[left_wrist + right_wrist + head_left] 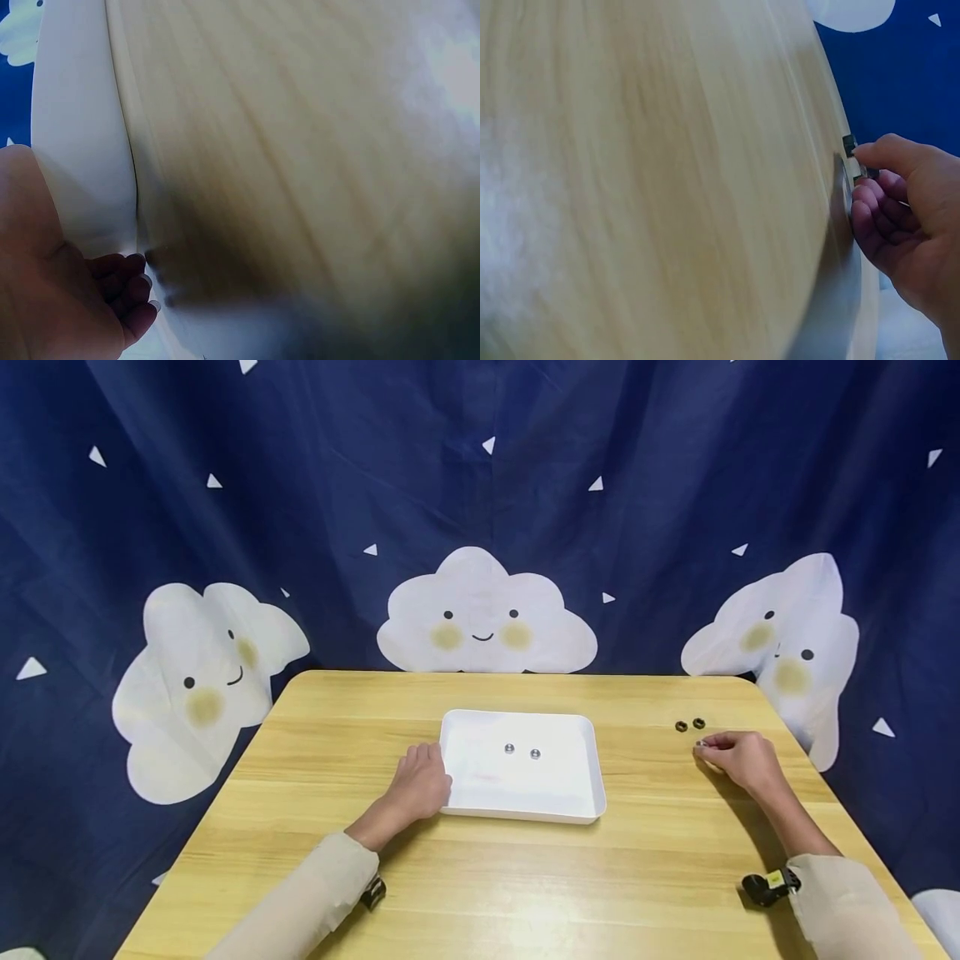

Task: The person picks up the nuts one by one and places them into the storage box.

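Observation:
My left hand [422, 781] grips the left rim of a shallow white tray [525, 816]. In the left wrist view its fingers [133, 304] curl in at the tray's wall. Inside the tray lie two small silver nuts, one nut [509, 748] left of the other nut [536, 754]. Over at the table's right side, my right hand [744, 760] pinches another small silver nut [701, 744] between thumb and fingertips, which partly hide it. Just beyond those fingertips lie two black nuts, a nearer nut [681, 726] and a farther nut [699, 723].
Everything stands on a light wooden table [525, 885] with rounded far corners. Behind it hangs a dark blue curtain [337, 485] with white clouds and triangles. A black wrist device [770, 887] sits at the right sleeve.

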A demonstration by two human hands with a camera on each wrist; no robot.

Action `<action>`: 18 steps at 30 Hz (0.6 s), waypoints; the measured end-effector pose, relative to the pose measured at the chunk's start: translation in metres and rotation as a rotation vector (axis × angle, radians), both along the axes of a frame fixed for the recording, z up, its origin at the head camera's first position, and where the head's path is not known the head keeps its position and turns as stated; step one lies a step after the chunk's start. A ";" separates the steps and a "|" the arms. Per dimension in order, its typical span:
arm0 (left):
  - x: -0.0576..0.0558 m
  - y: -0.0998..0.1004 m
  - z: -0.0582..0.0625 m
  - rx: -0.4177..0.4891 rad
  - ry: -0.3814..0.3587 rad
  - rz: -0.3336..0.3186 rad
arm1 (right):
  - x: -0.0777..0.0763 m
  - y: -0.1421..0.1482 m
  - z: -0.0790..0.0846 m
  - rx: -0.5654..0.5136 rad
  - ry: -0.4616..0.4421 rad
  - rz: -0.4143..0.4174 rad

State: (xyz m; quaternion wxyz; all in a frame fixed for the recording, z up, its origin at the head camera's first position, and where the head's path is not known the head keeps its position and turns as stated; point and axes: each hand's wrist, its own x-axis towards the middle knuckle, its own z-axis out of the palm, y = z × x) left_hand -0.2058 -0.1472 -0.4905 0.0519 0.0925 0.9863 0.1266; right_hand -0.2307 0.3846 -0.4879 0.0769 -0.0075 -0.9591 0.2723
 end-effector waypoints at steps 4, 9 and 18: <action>-0.001 0.000 0.000 -0.001 -0.001 0.001 | -0.002 -0.003 0.002 -0.047 -0.010 0.003; 0.000 0.000 0.000 0.013 0.009 0.002 | -0.003 -0.009 0.004 -0.116 -0.056 0.026; 0.000 0.000 0.000 0.007 0.018 0.002 | -0.003 -0.016 0.011 -0.154 -0.104 0.026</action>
